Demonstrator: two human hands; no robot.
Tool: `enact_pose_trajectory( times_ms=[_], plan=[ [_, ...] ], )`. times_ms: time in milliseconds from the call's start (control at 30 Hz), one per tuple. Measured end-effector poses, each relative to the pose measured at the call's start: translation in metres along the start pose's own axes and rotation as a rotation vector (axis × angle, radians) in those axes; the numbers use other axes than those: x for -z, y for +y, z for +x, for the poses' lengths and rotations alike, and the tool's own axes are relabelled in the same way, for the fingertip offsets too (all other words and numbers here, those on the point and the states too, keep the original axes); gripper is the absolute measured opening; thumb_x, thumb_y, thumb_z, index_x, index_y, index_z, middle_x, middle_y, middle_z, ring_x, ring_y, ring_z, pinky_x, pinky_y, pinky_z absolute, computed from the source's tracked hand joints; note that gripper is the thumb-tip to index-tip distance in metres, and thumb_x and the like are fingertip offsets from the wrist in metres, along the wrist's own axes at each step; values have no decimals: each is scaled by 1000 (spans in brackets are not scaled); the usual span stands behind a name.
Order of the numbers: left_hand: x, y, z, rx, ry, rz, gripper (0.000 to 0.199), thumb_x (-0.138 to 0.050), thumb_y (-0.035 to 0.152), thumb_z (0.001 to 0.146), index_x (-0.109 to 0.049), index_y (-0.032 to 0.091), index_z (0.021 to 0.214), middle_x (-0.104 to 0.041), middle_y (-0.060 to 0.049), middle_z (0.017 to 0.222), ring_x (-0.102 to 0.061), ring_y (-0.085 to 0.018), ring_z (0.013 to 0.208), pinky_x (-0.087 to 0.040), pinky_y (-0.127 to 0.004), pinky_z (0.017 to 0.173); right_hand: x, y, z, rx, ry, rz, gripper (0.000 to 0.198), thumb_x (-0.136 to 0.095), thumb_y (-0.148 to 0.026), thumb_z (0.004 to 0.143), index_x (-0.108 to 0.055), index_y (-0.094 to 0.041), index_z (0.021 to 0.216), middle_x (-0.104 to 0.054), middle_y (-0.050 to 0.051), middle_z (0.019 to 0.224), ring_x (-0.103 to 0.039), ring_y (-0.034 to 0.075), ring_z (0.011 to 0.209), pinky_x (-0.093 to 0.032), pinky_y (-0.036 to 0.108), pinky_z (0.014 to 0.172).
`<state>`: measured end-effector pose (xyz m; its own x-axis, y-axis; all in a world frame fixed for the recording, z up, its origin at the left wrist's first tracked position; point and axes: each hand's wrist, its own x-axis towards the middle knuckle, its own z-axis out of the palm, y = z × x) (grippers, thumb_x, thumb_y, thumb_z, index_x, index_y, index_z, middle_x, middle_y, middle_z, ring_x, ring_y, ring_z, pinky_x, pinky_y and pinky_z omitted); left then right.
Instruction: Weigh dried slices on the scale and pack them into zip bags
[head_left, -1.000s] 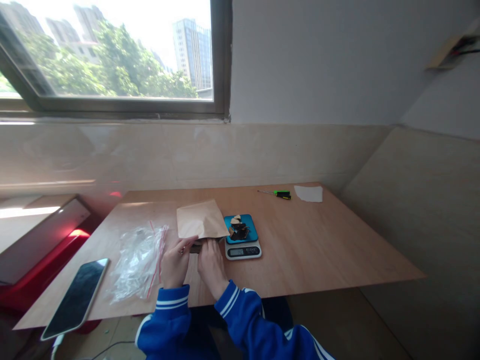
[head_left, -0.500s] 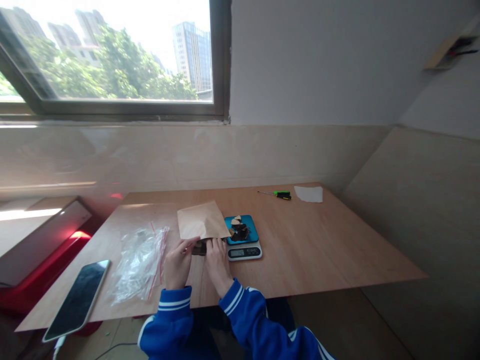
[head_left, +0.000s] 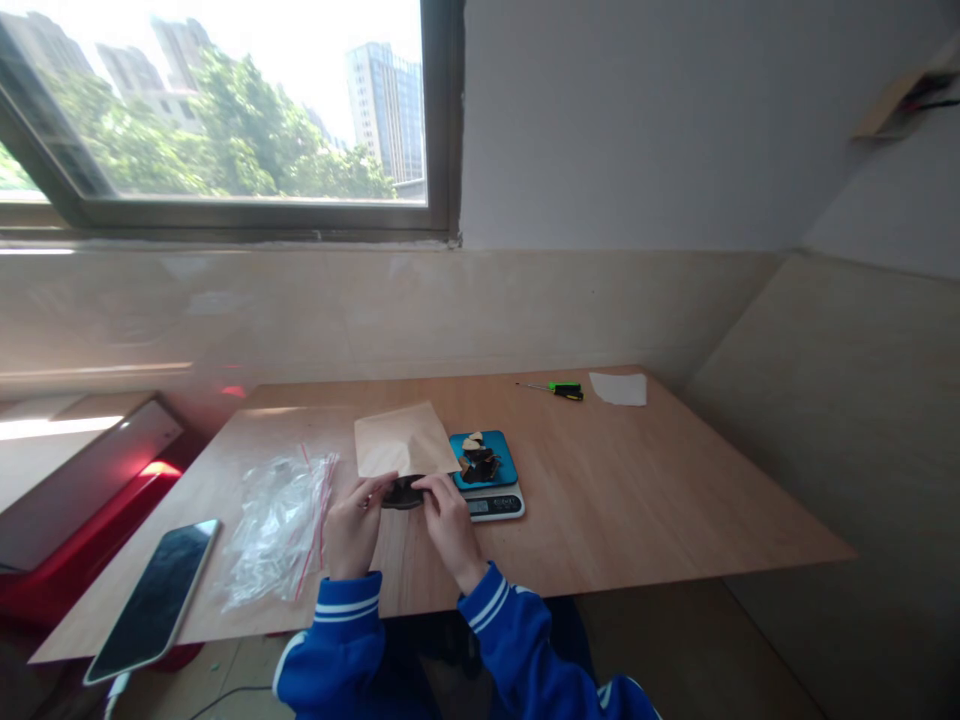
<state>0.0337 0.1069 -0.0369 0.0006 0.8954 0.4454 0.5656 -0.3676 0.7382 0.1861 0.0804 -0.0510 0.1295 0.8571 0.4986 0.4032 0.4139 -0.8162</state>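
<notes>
A dark, flat dried-looking piece spans the gap between my two hands, just in front of a brown paper sheet or bag. My left hand pinches its left end, fingertips at the paper's near edge. The fingers of my right hand are closed on its right end. Beside the paper stands a kitchen scale with a blue top. Several dark and pale dried pieces lie on that top. My right hand covers the scale's near left corner.
Clear plastic zip bags lie on the left of the wooden table. A phone with a cable rests at the front left edge. Toward the back are a green and black screwdriver and a white paper scrap.
My right hand has shifted slightly right and now pinches the dark piece's end, covering part of the scale's display. More of the dark piece shows. My left hand has barely moved.
</notes>
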Motion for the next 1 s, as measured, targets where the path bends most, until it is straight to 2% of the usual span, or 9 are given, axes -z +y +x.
enact_pose_trajectory(
  times_ms=[133, 300, 400, 533, 700, 833, 1000],
  plan=[
    [2, 0, 0, 8, 3, 12, 25, -53, 36, 87, -75, 29, 98, -72, -2, 91, -67, -18, 83, -51, -29, 73, 9, 0, 4, -140, -7, 284, 14, -57, -17, 82, -63, -19, 94, -71, 7, 93, -70, 20, 90, -58, 34, 82],
    [3, -3, 1, 24, 18, 26, 24, -54, 36, 86, -75, 30, 96, -73, 0, 91, -67, -18, 82, -51, -29, 73, 37, 10, 11, -262, 21, 472, 25, -70, -32, 75, -61, -18, 94, -73, 9, 95, -72, 22, 88, -60, 36, 79],
    [4, -5, 2, 25, 27, 28, 24, -55, 37, 86, -75, 30, 95, -73, 0, 90, -67, -18, 82, -51, -29, 74, 63, 30, 21, -292, 114, 432, 29, -71, -37, 73, -61, -18, 93, -72, 10, 96, -71, 23, 89, -60, 38, 78],
    [4, -6, 2, 25, 19, 22, 24, -55, 37, 86, -75, 30, 95, -73, 0, 90, -66, -18, 82, -50, -29, 74, 93, 72, 44, -296, 241, 307, 31, -69, -38, 71, -61, -17, 92, -71, 12, 96, -69, 24, 92, -55, 42, 86],
    [5, -7, 0, 34, 10, 16, 23, -55, 37, 86, -75, 31, 96, -73, 1, 90, -66, -17, 81, -50, -29, 73, 104, 114, 65, -283, 293, 142, 21, -63, -37, 72, -62, -19, 82, -71, 10, 88, -67, 24, 87, -52, 45, 87],
    [7, -7, 1, 45, 12, 23, 22, -55, 36, 86, -75, 31, 94, -73, 2, 91, -67, -17, 80, -50, -28, 72, 99, 120, 61, -256, 238, 79, 17, -58, -34, 75, -65, -20, 81, -73, 10, 86, -68, 26, 86, -52, 45, 86],
    [10, -8, 1, 52, 23, 21, 23, -55, 39, 86, -75, 30, 93, -73, 1, 90, -67, -18, 84, -50, -28, 71, 101, 110, 32, -220, 257, 10, 24, -52, -32, 82, -67, -20, 95, -71, 10, 105, -64, 26, 104, -47, 44, 96]
  ],
)
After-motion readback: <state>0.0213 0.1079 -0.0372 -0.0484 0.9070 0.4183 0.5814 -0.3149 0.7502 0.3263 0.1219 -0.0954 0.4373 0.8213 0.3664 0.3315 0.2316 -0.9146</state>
